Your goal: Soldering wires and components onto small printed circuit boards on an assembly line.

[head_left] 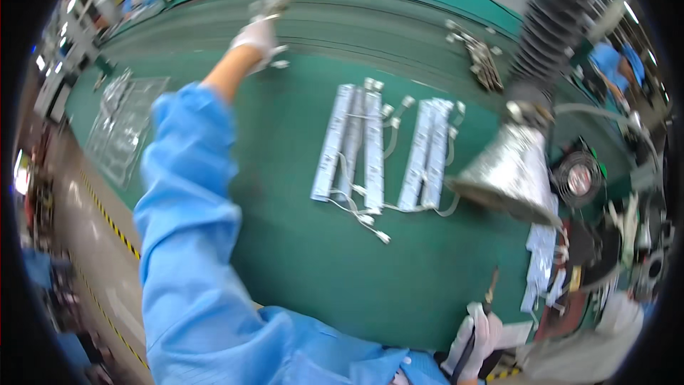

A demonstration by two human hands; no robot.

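My left arm stretches to the far left of the bench, and my gloved left hand (256, 37) is closed on a bundle of greyish strips (274, 1), smeared by motion. White connectors (280, 64) show beside its palm. Low at the right, my gloved right hand (476, 342) is closed round a soldering iron (491, 286), its tip upward. Between the hands, several long, pale blue-white strips (374, 153) with white wires and plugs lie in two groups on the green mat (306, 271).
A foil-covered fume hood (507, 164) on a ribbed black duct hangs at the right, beside a small round fan (577, 177). Another strip bundle (481, 60) lies at the back on the dark belt (370, 21). Clear plastic trays (125, 125) lie far left; more strips (541, 260) rest right.
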